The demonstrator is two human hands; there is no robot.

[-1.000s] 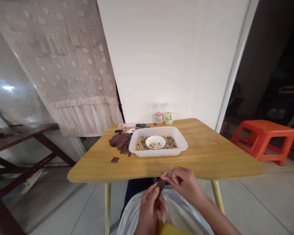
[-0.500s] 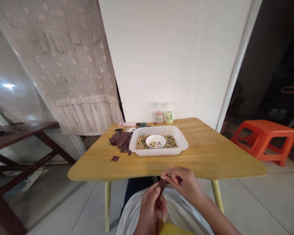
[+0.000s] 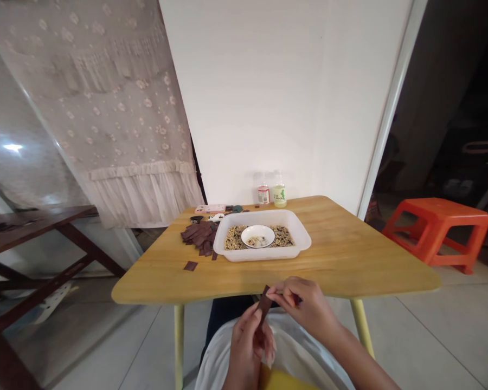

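My left hand [image 3: 247, 338] is closed around a dark brown strip [image 3: 264, 304], gripped between thumb and fingers so that it tilts upward. At the strip's upper right edge, my right hand [image 3: 303, 299] has thumb and forefinger pinched together; what they hold, if anything, is too small to see. Beyond both hands, on the table [image 3: 350, 260], stands a white plastic tray [image 3: 305, 234] with small yellow and black grains or beads [image 3: 282, 236]. Among them sits a white dark-rimmed bowl [image 3: 270, 238] with a few of the same in it. A pile of brown pieces [image 3: 197, 235] lies left of the tray.
One loose brown piece [image 3: 191, 266] lies apart, near the table's left front. Toward the back are a pink phone-like object [image 3: 210, 208] and two bottles [image 3: 280, 196] against the white wall. An orange stool [image 3: 439, 216] stands at right, a dark wooden table [image 3: 32, 227] at left.
The right fingertips have shifted slightly left along the strip's edge, and more of the strip's upper end shows. The left hand keeps its hold.
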